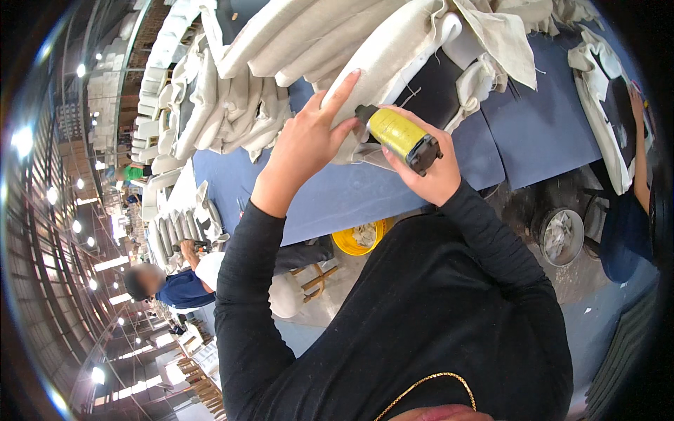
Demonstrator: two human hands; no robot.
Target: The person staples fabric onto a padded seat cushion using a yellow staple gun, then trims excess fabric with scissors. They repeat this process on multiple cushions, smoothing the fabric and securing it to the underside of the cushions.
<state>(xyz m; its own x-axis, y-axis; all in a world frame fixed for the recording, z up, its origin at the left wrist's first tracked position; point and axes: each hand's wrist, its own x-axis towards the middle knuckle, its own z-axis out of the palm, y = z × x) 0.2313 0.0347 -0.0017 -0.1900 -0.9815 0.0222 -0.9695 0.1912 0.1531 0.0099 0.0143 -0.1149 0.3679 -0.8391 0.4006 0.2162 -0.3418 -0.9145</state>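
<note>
In my right hand [444, 168] is a staple gun [395, 132] with a yellow body and black ends, my fingers wrapped round it. Its black nose points toward the cream fabric-covered padded panel [382, 52] in front of me; whether it touches is hard to make out. My left hand [303, 140] lies on the panel's near edge, index finger stretched along the fabric and thumb apart, close to the gun's nose. Dark backing [430, 88] shows inside the panel, with loose threads and a folded fabric flap [502, 42] at its far side.
Cream padded pieces [232, 116] are stacked on the blue-covered table [316, 210] at left. Below its near edge stand a yellow bucket [337, 242] and a metal bucket [580, 245], both holding scraps. A co-worker's arm [640, 154] touches another panel [590, 105] at right. Another person [179, 289] works at left.
</note>
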